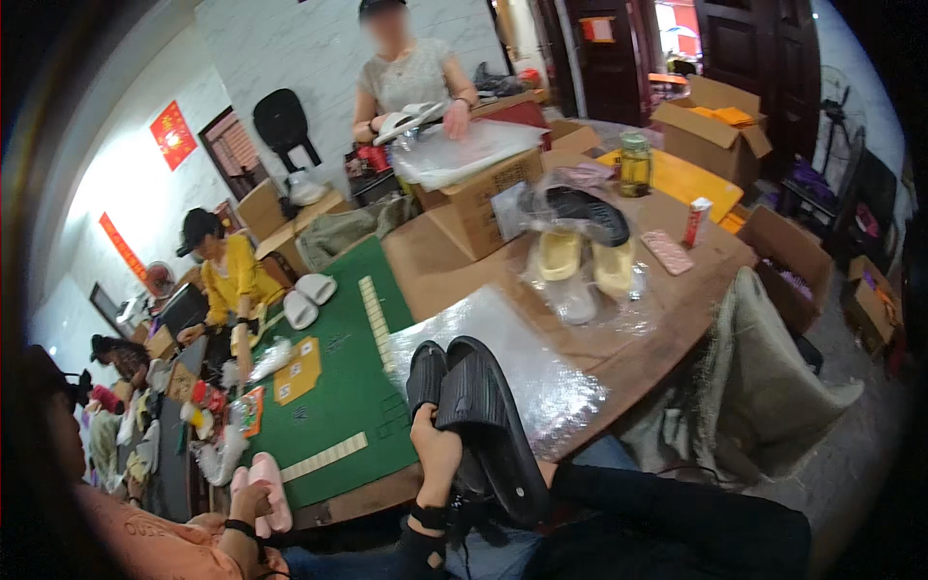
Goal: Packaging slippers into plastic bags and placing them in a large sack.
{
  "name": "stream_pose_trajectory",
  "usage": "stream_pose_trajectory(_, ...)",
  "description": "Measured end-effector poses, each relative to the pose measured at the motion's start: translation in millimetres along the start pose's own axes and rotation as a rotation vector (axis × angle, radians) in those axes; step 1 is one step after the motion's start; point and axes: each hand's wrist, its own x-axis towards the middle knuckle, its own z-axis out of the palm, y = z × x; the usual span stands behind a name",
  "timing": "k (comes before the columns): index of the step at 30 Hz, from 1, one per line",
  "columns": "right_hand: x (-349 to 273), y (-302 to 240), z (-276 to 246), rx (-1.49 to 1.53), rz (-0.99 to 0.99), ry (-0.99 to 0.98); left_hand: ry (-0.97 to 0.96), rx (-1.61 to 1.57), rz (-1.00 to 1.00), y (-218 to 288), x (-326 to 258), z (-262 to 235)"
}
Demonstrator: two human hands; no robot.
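My left hand [438, 452] is closed around a pair of black slide sandals [476, 394], holding them up at the table's near edge, with straps toward me and soles tilted upright. Behind the larger sandal, only the wrist of my right hand [547, 472] shows; its fingers are hidden. Just beyond the sandals, a sheet of clear bubble wrap [512, 333] lies flat on the brown table [619, 372]. Farther back are cream-yellow slippers [561, 255] and a black slipper [592, 217] on clear plastic.
On the left a green mat [362, 406] bears white slippers [309, 298]. A co-worker beside me holds pink slippers [267, 491]; another stands behind a cardboard box [483, 208]. A glass jar [635, 166] and pink phone [667, 252] sit at the back; a sack [764, 387] hangs right.
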Motion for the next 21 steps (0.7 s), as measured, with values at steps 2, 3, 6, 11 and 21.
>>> stream_pose_trajectory(2, -8.4, -3.1, -2.8, -0.082, -0.008, -0.106, 0.016, 0.126, -0.041, -10.6, 4.0, 24.8)
stream_pose_trajectory(3, -11.3, -7.8, -6.7, -0.151, -0.019, -0.209, 0.001, 0.112, -0.036, -14.5, 8.2, 36.4)
stream_pose_trajectory(6, -10.1, -40.8, -9.9, -0.35, -0.065, -0.525, -0.095, 0.099, -0.301, -32.3, 31.0, 54.7)
stream_pose_trajectory(11, -20.6, -86.0, -6.8, -0.92, -0.129, -0.714, -0.087, -0.303, -0.401, -58.8, 41.7, 83.6)
stream_pose_trajectory(21, -5.3, -117.5, -83.4, -0.874, -0.133, -0.38, -0.309, 0.155, 0.112, -45.9, -57.2, 37.5)
